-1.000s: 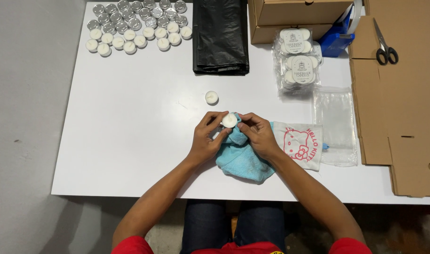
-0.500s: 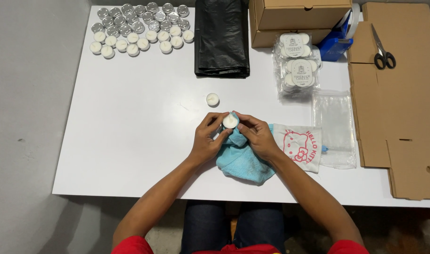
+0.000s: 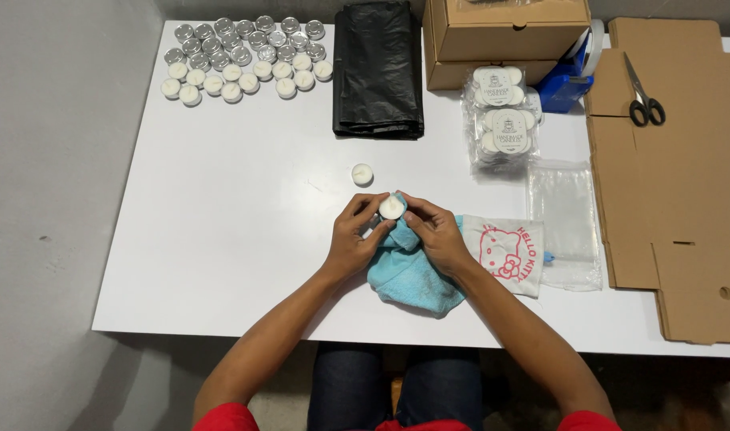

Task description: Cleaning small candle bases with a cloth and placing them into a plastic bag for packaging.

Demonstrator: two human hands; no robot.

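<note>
Up close, a small white candle is held between both hands over a blue cloth, near the middle of the table.

Both the left hand and the right hand are closed narrowly around the candle's rim with their fingertips, the cloth bunched under and between them. Wiping would go best, I'd judge, with the left hand steadying the cup while the right presses cloth round its side, gently so the wax stays put. Another loose candle sits just beyond; rows of candles lie at the far left corner. Whether the cup is metal, and what the cloth covers, I cannot tell; the cardboard runs off the right edge.
</note>
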